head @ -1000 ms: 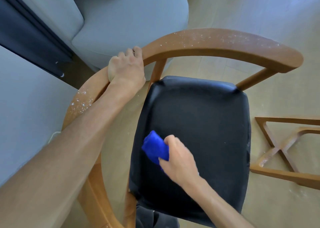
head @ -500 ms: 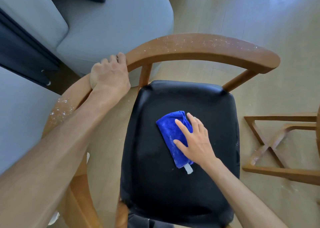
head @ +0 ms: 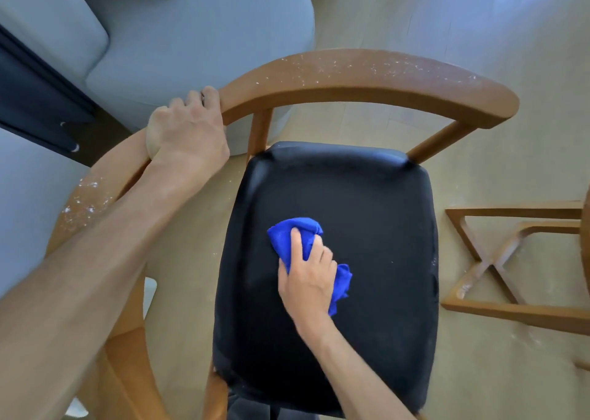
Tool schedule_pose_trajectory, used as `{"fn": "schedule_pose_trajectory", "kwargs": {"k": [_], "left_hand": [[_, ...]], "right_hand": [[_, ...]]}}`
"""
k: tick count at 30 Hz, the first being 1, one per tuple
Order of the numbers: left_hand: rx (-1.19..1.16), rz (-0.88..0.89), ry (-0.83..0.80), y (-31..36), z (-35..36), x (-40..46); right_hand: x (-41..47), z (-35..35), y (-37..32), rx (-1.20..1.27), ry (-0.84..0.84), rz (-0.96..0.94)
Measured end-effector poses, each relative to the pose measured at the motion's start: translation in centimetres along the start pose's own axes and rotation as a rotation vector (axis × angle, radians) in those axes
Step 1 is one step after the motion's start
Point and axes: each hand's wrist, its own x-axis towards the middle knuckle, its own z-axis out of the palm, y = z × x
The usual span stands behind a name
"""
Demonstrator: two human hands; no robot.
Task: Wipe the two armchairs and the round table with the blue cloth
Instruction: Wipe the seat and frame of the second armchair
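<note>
Right hand bunching blue cloth on seat — left hand gripping armrest

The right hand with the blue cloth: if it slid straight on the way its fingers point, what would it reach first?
The right hand points up the black seat; it would probably cross bare seat, then reach its back edge below the speckled wooden backrest. Depth is unclear.

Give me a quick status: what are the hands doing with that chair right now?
Left hand grips the armchair's wooden rail. Right hand holds the bunched blue cloth on the black seat. White specks on the rail not yet wiped. Nothing in the way.
</note>
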Motion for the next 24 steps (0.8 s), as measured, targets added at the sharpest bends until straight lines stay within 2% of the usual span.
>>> {"fn": "schedule_pose_trajectory", "kwargs": {"k": [3, 6, 8, 9, 11, 16, 19, 21, 24], "left_hand": [[0.004, 0.0, 0.002, 0.0, -0.2, 0.0], [0.012, 0.012, 0.019, 0.1, -0.1, -0.1], [0.018, 0.018, 0.032, 0.0, 0.0, -0.1], [0.02, 0.021, 0.04, 0.0, 0.1, -0.1], [0.024, 0.022, 0.057, -0.2, 0.3, 0.0], [0.029, 0.027, 0.064, -0.4, 0.5, -0.1], [0.009, 0.021, 0.036, -0.4, 0.2, 0.0], [-0.006, 0.017, 0.004, -0.3, -0.1, 0.0], [-0.005, 0.019, -0.016, -0.2, -0.3, -0.1]], "right_hand": [[-6.0, 1.7, -1.3, 0.095, 0.047, -0.326], [-9.0, 2.6, -0.2, 0.094, -0.002, -0.644], [-7.6, 2.0, 1.9, 0.091, -0.013, -0.733], [-6.4, 1.4, 3.4, 0.097, 0.003, -0.719], [-3.6, 0.2, 7.9, 0.101, 0.083, -0.558], [-1.0, -2.9, 20.0, 0.013, 0.201, 0.045], [-0.8, -3.4, 21.0, 0.103, 0.152, 0.355], [-0.7, -3.4, 20.4, 0.156, 0.094, 0.477], [0.6, -3.8, 20.1, 0.311, 0.094, 0.617]]}}
